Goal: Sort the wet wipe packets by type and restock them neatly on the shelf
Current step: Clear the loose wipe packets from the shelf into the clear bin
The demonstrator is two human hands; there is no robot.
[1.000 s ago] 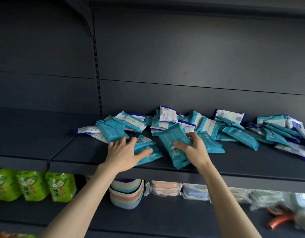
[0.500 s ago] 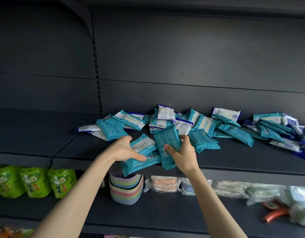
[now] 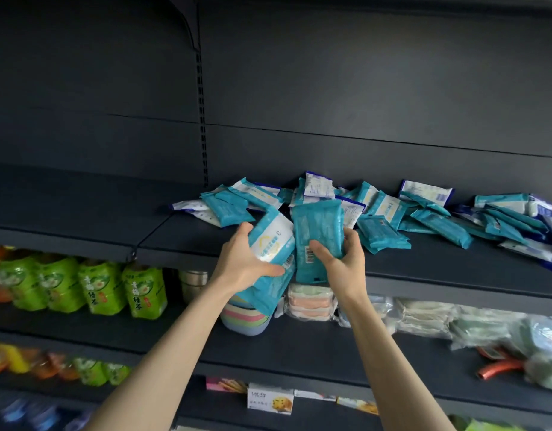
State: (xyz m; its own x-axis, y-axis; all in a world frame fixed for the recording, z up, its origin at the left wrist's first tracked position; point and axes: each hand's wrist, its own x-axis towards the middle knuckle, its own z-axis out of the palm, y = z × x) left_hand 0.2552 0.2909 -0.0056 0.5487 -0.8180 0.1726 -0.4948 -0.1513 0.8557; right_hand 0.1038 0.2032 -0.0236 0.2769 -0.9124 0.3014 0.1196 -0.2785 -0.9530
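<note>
packets stand upright, pinched between both hands.

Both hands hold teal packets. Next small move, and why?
Probably stack the barcode-side packet in the right hand onto the white-panel packets in the left hand: both look the same teal type, held side by side; the mixed pile behind lies unsorted.

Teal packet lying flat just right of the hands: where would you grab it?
Probably pinch the teal packet across its long edges, from the front and above: it lies flat near the shelf edge, with the pile crowding behind.
</note>
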